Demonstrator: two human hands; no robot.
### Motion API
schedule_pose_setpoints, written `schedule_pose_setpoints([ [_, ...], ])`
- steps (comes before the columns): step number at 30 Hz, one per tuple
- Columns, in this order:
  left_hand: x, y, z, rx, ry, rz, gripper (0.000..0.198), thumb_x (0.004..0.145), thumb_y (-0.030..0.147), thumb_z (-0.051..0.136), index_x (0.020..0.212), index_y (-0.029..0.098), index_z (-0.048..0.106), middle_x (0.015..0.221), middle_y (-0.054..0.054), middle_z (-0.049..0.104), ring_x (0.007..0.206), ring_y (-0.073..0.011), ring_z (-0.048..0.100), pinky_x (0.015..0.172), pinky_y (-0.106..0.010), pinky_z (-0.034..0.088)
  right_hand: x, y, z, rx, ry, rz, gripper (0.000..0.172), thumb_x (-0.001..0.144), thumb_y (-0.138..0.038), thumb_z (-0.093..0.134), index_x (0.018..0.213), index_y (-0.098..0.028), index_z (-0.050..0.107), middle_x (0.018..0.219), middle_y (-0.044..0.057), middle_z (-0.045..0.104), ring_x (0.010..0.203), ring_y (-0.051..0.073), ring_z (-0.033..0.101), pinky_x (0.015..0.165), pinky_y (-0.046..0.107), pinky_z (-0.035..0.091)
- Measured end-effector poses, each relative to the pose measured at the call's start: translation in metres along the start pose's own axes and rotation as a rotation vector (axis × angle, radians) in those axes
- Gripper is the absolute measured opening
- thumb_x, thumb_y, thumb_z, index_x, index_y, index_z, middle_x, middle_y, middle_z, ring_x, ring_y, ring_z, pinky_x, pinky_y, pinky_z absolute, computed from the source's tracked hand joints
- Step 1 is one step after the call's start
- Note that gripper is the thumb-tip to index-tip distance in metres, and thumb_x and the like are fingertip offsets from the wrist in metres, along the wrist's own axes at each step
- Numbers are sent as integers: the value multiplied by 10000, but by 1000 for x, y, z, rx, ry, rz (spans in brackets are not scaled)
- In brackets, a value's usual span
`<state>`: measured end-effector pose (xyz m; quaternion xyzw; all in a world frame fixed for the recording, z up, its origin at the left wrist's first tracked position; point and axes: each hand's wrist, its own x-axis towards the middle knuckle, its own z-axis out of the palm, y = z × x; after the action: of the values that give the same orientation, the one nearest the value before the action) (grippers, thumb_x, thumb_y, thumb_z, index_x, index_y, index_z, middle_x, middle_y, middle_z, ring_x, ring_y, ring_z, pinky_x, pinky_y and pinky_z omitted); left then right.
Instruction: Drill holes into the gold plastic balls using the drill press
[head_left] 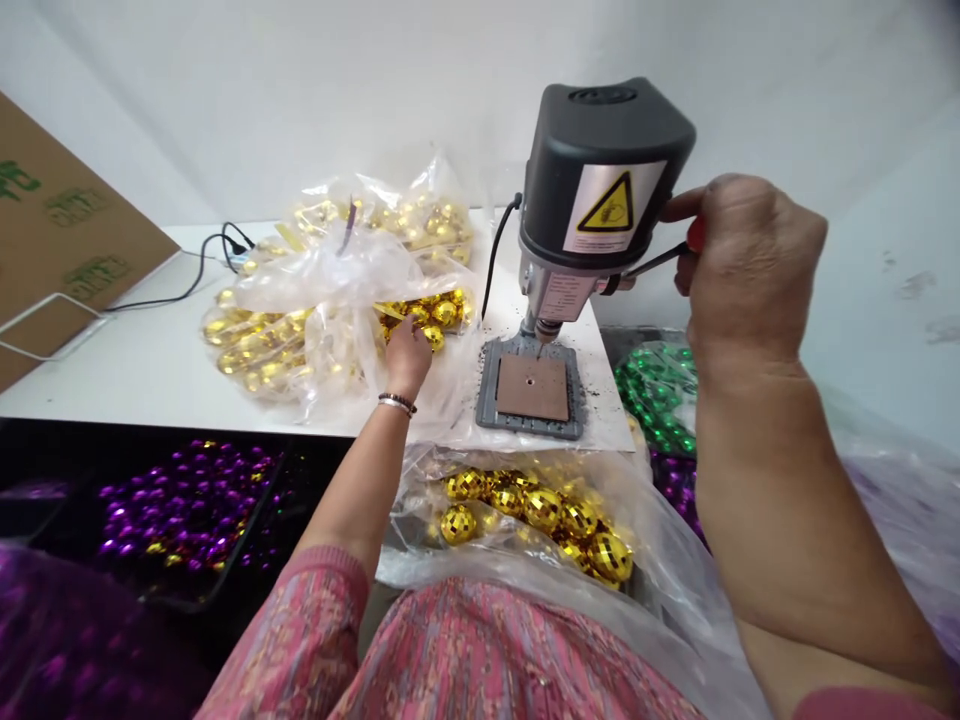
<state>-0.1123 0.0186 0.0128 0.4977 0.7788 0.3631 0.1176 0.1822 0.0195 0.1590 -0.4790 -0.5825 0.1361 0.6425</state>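
My right hand [750, 265] is closed around the red-tipped feed lever [660, 262] of a small drill press [611, 130]. Below the drill bit, a brown square plate [532, 388] with a small hole lies on the grey base [491, 410]; no ball is on it. My left hand [409, 355] reaches into the mouth of a clear plastic bag [322, 280] of shiny gold mirror balls [444, 314]. Its fingertips are among the balls and partly hidden, so I cannot tell whether they grip one.
Another open bag of gold balls [541, 508] sits at the table's front edge, against my lap. Purple balls [187, 505] fill a black crate at lower left; green balls [660, 390] lie at right. A cardboard box [67, 240] and black cable [169, 300] are at left. Dark shavings surround the base.
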Motion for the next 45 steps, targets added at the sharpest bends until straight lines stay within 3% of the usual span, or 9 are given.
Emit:
schedule_pose_setpoints([
  [6,31,-3,17,191,-158,-32,175,917,311,548,915,164,644,1033,-210,716,1063,-332,646,874,-400,482,-5,-4,-2,-10,-12,14,357,959,-237,442,813,-108,740,645,-17,520,686,60,509,717,261,395],
  [9,29,-4,23,157,-250,-69,168,863,301,589,955,168,636,915,-159,714,915,-289,670,780,-360,488,-7,-5,-3,-1,-11,-3,348,951,-216,435,817,-105,736,648,-7,540,708,75,532,734,271,416],
  [14,6,-7,12,-129,-362,-207,562,728,299,733,1238,156,548,852,-63,685,617,-158,631,607,-278,479,-12,-5,-4,9,-7,-29,364,954,-224,413,807,-94,719,663,7,545,763,86,556,795,283,437],
  [17,-15,-2,-10,-451,-416,-205,498,774,382,689,1214,180,567,936,-53,687,648,-117,642,638,-250,504,-13,-4,-3,21,-19,-53,367,963,-263,413,788,-114,699,639,-11,497,737,81,527,785,271,429],
  [20,-37,11,-29,-734,-586,-104,411,810,451,637,1122,184,628,921,-54,689,684,-114,641,665,-253,515,-13,-4,-3,35,-17,-69,349,957,-285,433,750,-142,675,576,-30,396,675,87,475,731,263,404],
  [25,-60,38,-10,-640,-756,20,511,789,452,702,1220,180,654,982,-68,710,693,-128,648,600,-247,473,-9,-9,-4,-63,-26,14,327,957,-245,455,679,-180,614,573,-30,399,588,77,393,594,250,313],
  [32,-65,54,46,-424,-695,30,492,808,393,703,1244,169,658,909,-33,709,602,-93,578,582,-221,469,-9,-18,-7,-95,-78,41,361,995,-265,431,753,-129,662,609,-45,399,630,67,387,656,252,320],
  [38,-63,62,50,-307,-656,51,466,807,348,722,1246,194,686,834,-12,700,622,-121,592,649,-249,494,-8,-19,-8,-99,-90,60,358,1000,-274,445,764,-127,672,638,-47,435,668,66,411,685,251,337],
  [45,-69,70,56,-171,-600,194,675,702,253,815,1354,176,658,1078,-51,755,966,-205,676,929,-305,522,-10,-16,-8,-112,-89,30,382,999,-295,413,766,-122,660,624,-55,409,660,54,399,686,235,332],
])
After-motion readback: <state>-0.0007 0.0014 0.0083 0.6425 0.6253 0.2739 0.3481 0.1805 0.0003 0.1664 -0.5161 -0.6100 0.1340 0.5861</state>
